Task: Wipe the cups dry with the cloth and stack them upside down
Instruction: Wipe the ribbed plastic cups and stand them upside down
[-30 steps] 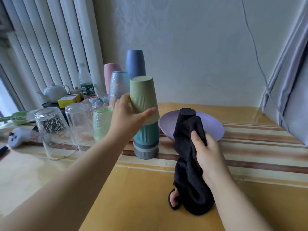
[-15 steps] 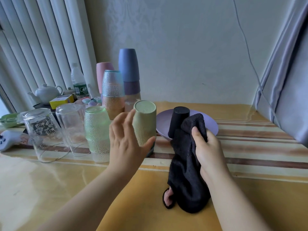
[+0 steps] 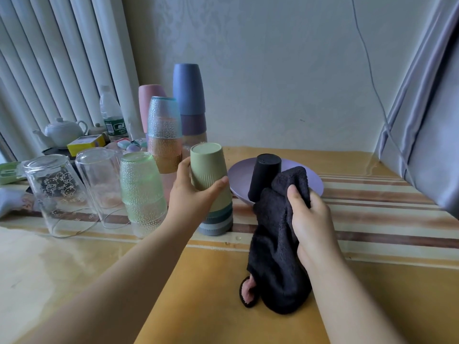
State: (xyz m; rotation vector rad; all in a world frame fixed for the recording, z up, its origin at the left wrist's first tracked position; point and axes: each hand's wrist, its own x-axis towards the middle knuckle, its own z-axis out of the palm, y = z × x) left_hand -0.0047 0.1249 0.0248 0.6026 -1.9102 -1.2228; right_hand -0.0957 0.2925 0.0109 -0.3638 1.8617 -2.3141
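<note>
A pale green ribbed cup (image 3: 207,165) sits upside down on top of a short stack of teal and grey cups (image 3: 217,220) at the table's middle. My left hand (image 3: 192,194) grips the green cup from the left side, thumb in front. My right hand (image 3: 309,219) holds a black cloth (image 3: 275,256) bunched round the lower part of a black cup (image 3: 264,175), which stands upside down and tilted. The cloth hangs down onto the table, a pink underside showing at its lower end.
A purple plate (image 3: 314,180) lies behind the black cup. To the left stand upside-down glasses: a green textured one (image 3: 142,192) and two clear ones (image 3: 98,180). Behind are stacks of coloured cups (image 3: 188,95), a water bottle (image 3: 111,115), a white teapot (image 3: 63,131). A grey curtain (image 3: 432,120) hangs right.
The green cup has gone down over the teal stack. My left hand opened briefly and now grips the cup again. My right hand keeps the cloth on the black cup.
</note>
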